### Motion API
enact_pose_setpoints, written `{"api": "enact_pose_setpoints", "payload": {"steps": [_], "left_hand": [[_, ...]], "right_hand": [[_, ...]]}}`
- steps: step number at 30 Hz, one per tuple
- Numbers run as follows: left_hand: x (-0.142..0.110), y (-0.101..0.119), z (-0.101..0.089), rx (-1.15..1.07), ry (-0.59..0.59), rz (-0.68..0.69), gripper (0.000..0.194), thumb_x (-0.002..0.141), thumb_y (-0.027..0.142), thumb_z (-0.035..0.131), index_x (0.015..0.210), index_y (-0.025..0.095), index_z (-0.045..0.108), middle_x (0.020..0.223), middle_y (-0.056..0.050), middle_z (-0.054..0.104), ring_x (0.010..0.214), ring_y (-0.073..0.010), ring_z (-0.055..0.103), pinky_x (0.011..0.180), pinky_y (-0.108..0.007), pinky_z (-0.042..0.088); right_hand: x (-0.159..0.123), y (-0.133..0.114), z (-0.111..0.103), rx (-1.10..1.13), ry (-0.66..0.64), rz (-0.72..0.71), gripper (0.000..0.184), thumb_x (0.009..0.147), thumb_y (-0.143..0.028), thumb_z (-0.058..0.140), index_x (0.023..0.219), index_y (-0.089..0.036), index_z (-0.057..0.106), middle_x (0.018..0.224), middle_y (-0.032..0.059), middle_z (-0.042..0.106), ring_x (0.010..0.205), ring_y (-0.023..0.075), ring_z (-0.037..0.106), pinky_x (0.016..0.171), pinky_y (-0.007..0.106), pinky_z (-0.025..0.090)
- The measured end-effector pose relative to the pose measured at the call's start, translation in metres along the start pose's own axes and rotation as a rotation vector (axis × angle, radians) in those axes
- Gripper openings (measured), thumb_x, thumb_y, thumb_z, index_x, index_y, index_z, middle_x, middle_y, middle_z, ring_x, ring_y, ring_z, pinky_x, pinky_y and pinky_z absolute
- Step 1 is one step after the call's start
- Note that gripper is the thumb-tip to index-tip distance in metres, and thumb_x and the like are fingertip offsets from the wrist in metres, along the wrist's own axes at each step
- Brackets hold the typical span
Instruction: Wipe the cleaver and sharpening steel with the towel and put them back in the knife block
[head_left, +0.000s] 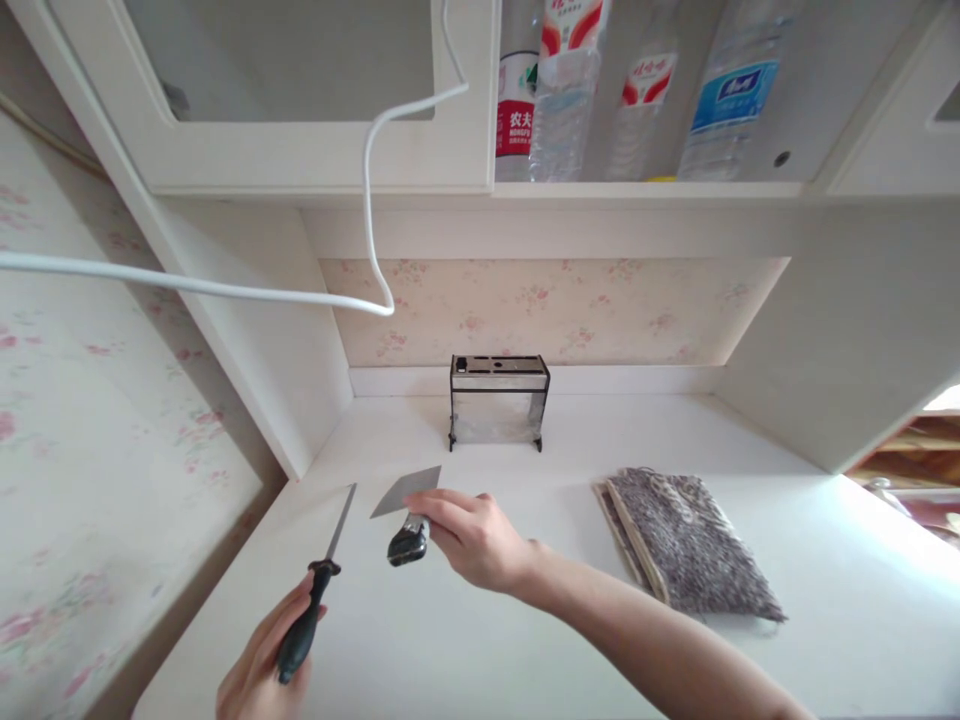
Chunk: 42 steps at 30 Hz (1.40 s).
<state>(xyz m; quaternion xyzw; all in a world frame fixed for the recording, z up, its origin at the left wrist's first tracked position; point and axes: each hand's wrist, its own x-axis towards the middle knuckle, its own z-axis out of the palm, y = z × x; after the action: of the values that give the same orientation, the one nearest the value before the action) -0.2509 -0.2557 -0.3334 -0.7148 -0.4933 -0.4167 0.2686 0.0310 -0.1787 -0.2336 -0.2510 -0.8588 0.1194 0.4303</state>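
Observation:
At the lower left, my left hand [266, 650] is closed round the black handle of a sharpening steel [306, 620]. Its thin grey rod points up and away, over the white counter. To the right of it, my right hand [480, 535] grips a broad-bladed kitchen knife [401, 490] where the blade meets the handle. The knife's dark, worn handle end faces towards me, and the fingers cover part of the blade. Blade and rod are apart from each other.
A metal knife stand [499, 400] is at the back of the white counter [525, 660]. A folded grey-brown cloth [690, 540] lies at the right. Overhead, a white cable [285, 295] hangs before the cabinet, and several plastic bottles [566, 100] stand on a shelf.

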Motion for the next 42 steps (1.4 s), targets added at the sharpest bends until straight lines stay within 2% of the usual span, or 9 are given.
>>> {"api": "enact_pose_setpoints", "payload": {"steps": [3, 8, 25, 29, 32, 36, 39, 42], "left_hand": [[-0.003, -0.003, -0.002, -0.012, -0.018, -0.018, 0.036, 0.081, 0.012, 0.060, 0.116, 0.021, 0.055, 0.095, -0.006, 0.073, 0.077, -0.0179, 0.070, 0.066, -0.028, 0.055], [-0.009, -0.004, -0.003, 0.023, -0.056, -0.073, 0.034, 0.080, 0.014, 0.061, 0.113, 0.024, 0.057, 0.095, -0.004, 0.073, 0.077, -0.0187, 0.070, 0.067, -0.029, 0.056], [-0.006, 0.003, 0.000, -0.006, -0.032, -0.093, 0.031, 0.078, 0.014, 0.066, 0.108, 0.020, 0.059, 0.095, -0.007, 0.072, 0.078, -0.0192, 0.070, 0.068, -0.030, 0.053], [-0.008, 0.002, -0.001, -0.050, -0.013, -0.170, 0.034, 0.074, 0.015, 0.071, 0.105, 0.020, 0.060, 0.093, -0.007, 0.073, 0.079, -0.0206, 0.070, 0.072, -0.031, 0.054], [-0.014, 0.000, -0.002, -0.134, -0.037, -0.300, 0.027, 0.079, 0.020, 0.067, 0.104, 0.017, 0.060, 0.095, -0.011, 0.072, 0.083, -0.0222, 0.070, 0.074, -0.031, 0.055], [-0.022, -0.002, -0.006, 0.035, -0.109, -0.494, 0.029, 0.083, 0.031, 0.063, 0.109, 0.018, 0.060, 0.097, -0.013, 0.073, 0.085, -0.0256, 0.070, 0.064, -0.030, 0.054], [-0.026, -0.003, -0.009, 0.156, -0.088, -0.456, 0.035, 0.082, 0.039, 0.063, 0.111, 0.020, 0.061, 0.095, -0.010, 0.074, 0.079, -0.0236, 0.071, 0.066, -0.030, 0.053], [-0.028, -0.006, -0.009, 0.209, -0.122, -0.384, 0.032, 0.082, 0.042, 0.061, 0.106, 0.021, 0.063, 0.084, -0.006, 0.075, 0.067, -0.0193, 0.070, 0.065, -0.027, 0.052]], "right_hand": [[0.000, 0.002, 0.009, -0.017, -0.021, 0.003, 0.035, 0.095, -0.019, 0.039, 0.127, -0.028, 0.049, 0.121, 0.0038, 0.064, 0.101, 0.0121, 0.065, 0.076, 0.020, 0.056], [-0.002, 0.004, 0.012, -0.068, -0.059, -0.003, 0.036, 0.095, -0.017, 0.038, 0.129, -0.027, 0.047, 0.122, 0.0046, 0.064, 0.099, 0.0118, 0.066, 0.074, 0.019, 0.055], [-0.010, 0.006, 0.012, -0.137, -0.058, -0.019, 0.039, 0.093, -0.013, 0.039, 0.127, -0.028, 0.047, 0.121, 0.0010, 0.064, 0.093, 0.0111, 0.068, 0.063, 0.018, 0.053], [-0.012, 0.007, 0.015, -0.139, -0.072, -0.036, 0.039, 0.093, -0.012, 0.037, 0.128, -0.027, 0.047, 0.121, 0.0028, 0.064, 0.090, 0.0108, 0.068, 0.063, 0.018, 0.053], [-0.013, 0.007, 0.019, -0.152, -0.074, -0.052, 0.041, 0.092, -0.011, 0.037, 0.129, -0.025, 0.045, 0.122, 0.0033, 0.064, 0.090, 0.0102, 0.068, 0.064, 0.018, 0.052], [-0.015, 0.009, 0.029, -0.176, -0.088, -0.072, 0.043, 0.091, -0.008, 0.035, 0.129, -0.025, 0.045, 0.126, 0.0024, 0.062, 0.095, 0.0103, 0.066, 0.071, 0.019, 0.053], [-0.016, 0.011, 0.038, -0.189, -0.123, -0.060, 0.043, 0.091, -0.008, 0.035, 0.127, -0.026, 0.048, 0.127, 0.0021, 0.061, 0.097, 0.0104, 0.066, 0.073, 0.019, 0.052], [-0.015, 0.011, 0.049, -0.190, -0.154, -0.054, 0.042, 0.090, -0.007, 0.036, 0.126, -0.026, 0.050, 0.126, 0.0018, 0.061, 0.093, 0.0099, 0.066, 0.070, 0.019, 0.051]]}}
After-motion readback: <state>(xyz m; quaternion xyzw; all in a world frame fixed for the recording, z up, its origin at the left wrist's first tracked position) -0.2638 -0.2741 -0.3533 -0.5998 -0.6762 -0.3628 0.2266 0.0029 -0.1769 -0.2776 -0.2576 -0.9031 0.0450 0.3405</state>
